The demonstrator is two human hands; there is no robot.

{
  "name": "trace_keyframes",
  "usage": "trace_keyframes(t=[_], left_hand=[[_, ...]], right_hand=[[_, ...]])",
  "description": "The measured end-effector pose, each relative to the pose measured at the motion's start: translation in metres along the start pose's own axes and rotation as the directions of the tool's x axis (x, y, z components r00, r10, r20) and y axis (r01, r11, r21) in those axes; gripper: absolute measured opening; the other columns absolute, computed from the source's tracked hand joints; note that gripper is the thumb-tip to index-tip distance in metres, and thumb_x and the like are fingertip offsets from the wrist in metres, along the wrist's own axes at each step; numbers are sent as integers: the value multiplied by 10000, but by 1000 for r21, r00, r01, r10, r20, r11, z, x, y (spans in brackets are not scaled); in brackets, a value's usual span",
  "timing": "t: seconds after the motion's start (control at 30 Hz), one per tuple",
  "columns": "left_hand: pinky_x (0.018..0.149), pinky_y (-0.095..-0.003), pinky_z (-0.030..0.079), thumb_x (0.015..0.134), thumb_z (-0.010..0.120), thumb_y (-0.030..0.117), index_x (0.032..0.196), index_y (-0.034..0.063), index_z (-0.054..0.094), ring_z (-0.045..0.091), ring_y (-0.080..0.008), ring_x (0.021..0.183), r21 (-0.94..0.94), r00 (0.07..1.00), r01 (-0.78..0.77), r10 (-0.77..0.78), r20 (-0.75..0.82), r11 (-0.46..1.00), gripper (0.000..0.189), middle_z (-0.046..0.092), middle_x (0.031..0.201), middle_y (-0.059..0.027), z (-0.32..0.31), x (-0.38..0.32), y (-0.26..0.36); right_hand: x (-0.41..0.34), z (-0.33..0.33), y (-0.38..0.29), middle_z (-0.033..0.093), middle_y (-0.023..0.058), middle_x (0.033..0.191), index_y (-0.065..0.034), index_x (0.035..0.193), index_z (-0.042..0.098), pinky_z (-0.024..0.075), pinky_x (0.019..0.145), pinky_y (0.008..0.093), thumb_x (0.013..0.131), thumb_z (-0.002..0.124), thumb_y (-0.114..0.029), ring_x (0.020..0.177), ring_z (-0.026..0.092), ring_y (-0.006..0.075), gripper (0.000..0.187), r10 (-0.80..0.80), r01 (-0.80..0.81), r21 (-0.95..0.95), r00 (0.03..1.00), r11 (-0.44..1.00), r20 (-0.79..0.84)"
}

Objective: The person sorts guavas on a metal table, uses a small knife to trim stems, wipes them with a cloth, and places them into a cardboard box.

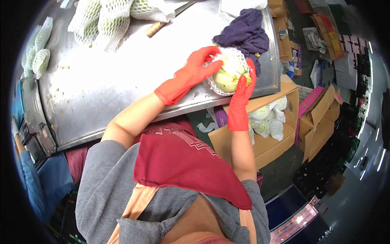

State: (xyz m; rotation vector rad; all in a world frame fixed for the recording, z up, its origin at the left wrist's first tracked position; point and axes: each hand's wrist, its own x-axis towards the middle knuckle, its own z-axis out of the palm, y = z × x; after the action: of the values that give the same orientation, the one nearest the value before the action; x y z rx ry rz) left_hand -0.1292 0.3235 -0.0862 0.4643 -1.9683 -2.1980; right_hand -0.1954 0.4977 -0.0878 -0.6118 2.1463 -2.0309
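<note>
A round pale green fruit or vegetable (230,74) with a yellowish patch is partly covered by a white foam net (221,89) near the metal table's front right edge. Both hands wear red rubber gloves. My left hand (204,62) is at its left side, with thumb and fingers on the net and the produce. My right hand (243,94) supports it from the right and below. Behind it lies a crumpled dark purple cloth (245,32). A knife with a wooden handle (155,29) rests farther back, beside several net-covered pieces of pale green produce (114,19).
More netted produce (41,61) lies at the left of the metal table (76,113), near a scale-like device (38,119). An open cardboard box (274,146) below the right edge holds netted pieces. Another cardboard box (320,131) stands beyond. A person's blue sleeve (30,180) shows far left.
</note>
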Motion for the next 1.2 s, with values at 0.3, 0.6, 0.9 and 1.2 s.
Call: trace_keyframes(t=[0.3, 0.6, 0.9, 1.2], left_hand=[[707, -380, 468, 906, 545, 451, 880, -47, 624, 600, -267, 746, 456, 981, 160, -191, 24, 875, 505, 628, 762, -177, -20, 6, 26], [754, -265, 466, 965, 550, 168, 1007, -15, 610, 596, -131, 778, -216, 959, 11, 51, 279, 976, 197, 620, 816, -51, 26, 17, 84], [1017, -364, 394, 847, 635, 54, 1301, 125, 564, 516, -327, 1199, 394, 472, -880, 579, 665, 264, 464, 555, 1284, -141, 81, -16, 112], [915, -292, 453, 945, 546, 57, 1095, -40, 643, 623, -181, 1002, 277, 881, -446, 364, 302, 851, 203, 686, 1046, -122, 75, 29, 77]], right_hand=[[14, -1, -5, 490, 127, 1357, -23, 1333, 475, 301, 1091, 363, 904, 568, -114, 1275, 428, 258, 449, -93, 87, -226, 996, 970, -15], [12, -11, 14, 539, 117, 1297, -57, 1332, 488, 361, 1060, 343, 966, 509, -226, 1224, 490, 230, 404, 209, -153, 501, 976, 852, -59], [-27, -29, 3, 370, 97, 1462, -66, 1437, 295, 239, 1149, 372, 973, 390, -352, 1346, 352, 242, 552, -192, 233, -762, 971, 605, 145], [-14, -228, -93, 324, 101, 1494, -106, 1440, 314, 249, 1127, 475, 961, 425, -380, 1377, 298, 284, 563, 223, 81, 578, 872, 812, -435]])
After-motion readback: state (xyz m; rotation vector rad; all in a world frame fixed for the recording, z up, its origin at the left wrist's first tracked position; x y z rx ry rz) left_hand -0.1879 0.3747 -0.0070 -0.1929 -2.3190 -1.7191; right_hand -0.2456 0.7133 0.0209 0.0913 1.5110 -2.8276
